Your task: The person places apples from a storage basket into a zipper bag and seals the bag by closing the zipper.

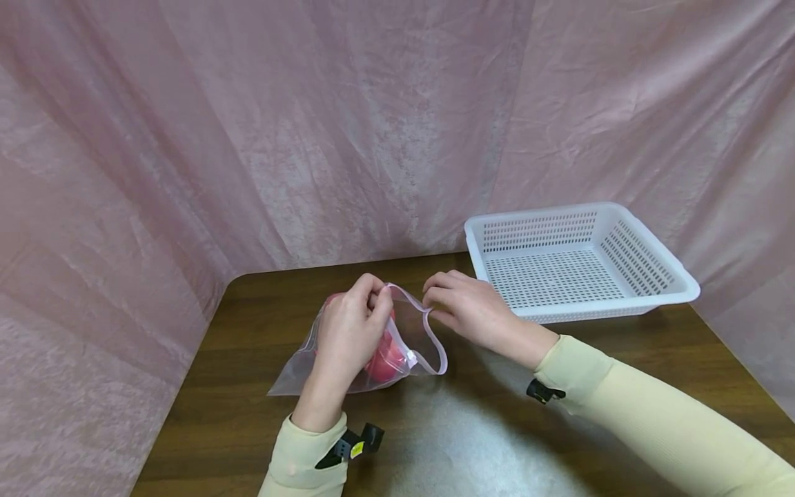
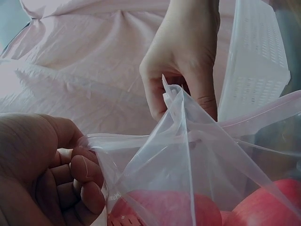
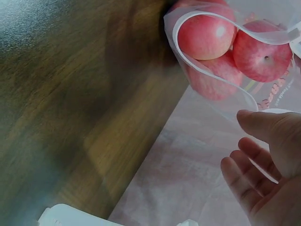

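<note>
A clear slider zip bag [image 1: 304, 360] lies on the table with its mouth spread toward the right. Several red apples [image 3: 207, 37] are inside it, and red print shows on the plastic. My left hand [image 1: 350, 324] pinches the bag's rim at the far left of the mouth, its other fingers curled, as the left wrist view shows. With thumb and finger, my right hand [image 1: 466, 307] pinches the opposite side of the rim, where the edge kinks toward it; its other fingers hang apart from the plastic. The white slider [image 1: 412, 357] sits at the near side of the mouth.
A white plastic basket [image 1: 559, 276] with slotted walls stands at the back right of the dark wooden table [image 1: 211, 386], just beyond my right hand. Pink curtains [image 1: 373, 138] hang behind the table and at both sides.
</note>
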Action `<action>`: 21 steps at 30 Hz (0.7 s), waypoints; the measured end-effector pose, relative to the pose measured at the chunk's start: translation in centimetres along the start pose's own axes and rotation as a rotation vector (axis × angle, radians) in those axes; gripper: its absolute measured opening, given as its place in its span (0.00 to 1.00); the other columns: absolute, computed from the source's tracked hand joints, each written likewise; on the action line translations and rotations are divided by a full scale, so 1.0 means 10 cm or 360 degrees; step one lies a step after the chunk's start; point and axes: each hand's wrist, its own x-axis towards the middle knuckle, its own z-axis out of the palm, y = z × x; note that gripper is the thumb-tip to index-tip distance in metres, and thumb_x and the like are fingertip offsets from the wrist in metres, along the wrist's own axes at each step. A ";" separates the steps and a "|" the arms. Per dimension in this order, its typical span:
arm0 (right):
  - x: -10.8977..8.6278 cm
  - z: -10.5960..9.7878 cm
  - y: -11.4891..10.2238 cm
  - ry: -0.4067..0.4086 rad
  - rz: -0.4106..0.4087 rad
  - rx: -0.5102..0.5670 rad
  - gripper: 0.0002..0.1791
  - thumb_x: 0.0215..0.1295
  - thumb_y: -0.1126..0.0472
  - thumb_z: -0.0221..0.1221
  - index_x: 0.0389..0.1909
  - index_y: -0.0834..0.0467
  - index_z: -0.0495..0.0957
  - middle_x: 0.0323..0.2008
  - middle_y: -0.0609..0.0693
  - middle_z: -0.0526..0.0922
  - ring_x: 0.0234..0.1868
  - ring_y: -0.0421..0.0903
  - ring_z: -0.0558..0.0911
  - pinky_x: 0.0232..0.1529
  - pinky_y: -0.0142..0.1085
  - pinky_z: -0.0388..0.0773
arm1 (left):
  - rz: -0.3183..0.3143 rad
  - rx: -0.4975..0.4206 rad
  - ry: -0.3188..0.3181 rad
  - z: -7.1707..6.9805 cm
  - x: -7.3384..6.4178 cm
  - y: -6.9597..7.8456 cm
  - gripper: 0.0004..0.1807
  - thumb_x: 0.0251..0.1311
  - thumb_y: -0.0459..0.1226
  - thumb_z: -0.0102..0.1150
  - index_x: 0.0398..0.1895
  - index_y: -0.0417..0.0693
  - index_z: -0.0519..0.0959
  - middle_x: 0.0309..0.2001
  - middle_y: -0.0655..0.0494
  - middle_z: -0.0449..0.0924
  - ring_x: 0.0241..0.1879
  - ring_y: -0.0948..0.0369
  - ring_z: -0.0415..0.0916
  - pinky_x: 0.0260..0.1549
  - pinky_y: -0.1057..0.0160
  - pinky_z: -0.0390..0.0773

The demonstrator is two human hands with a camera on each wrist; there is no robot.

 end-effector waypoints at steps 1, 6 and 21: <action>0.00 0.00 0.00 0.0002 -0.0008 -0.0001 0.11 0.62 0.62 0.80 0.41 0.48 0.89 0.51 0.44 0.87 0.50 0.47 0.84 0.43 0.43 0.84 | -0.0003 -0.0002 -0.0003 0.00 0.00 0.00 0.07 0.78 0.42 0.59 0.39 0.54 0.82 0.25 0.64 0.78 0.24 0.61 0.73 0.27 0.55 0.74; 0.00 0.00 0.02 0.0024 -0.0033 0.0012 0.08 0.66 0.60 0.78 0.40 0.48 0.88 0.51 0.44 0.88 0.50 0.46 0.84 0.45 0.43 0.84 | -0.0003 -0.0003 -0.0005 -0.01 0.00 0.02 0.07 0.77 0.41 0.60 0.39 0.54 0.83 0.25 0.65 0.79 0.24 0.61 0.73 0.28 0.55 0.74; -0.01 -0.18 0.10 0.0034 0.0086 0.0104 0.07 0.69 0.64 0.74 0.41 0.50 0.85 0.43 0.42 0.89 0.47 0.47 0.85 0.44 0.47 0.83 | 0.0027 0.0013 0.0058 -0.02 -0.02 0.02 0.06 0.75 0.41 0.63 0.38 0.52 0.83 0.24 0.61 0.75 0.24 0.59 0.71 0.28 0.54 0.73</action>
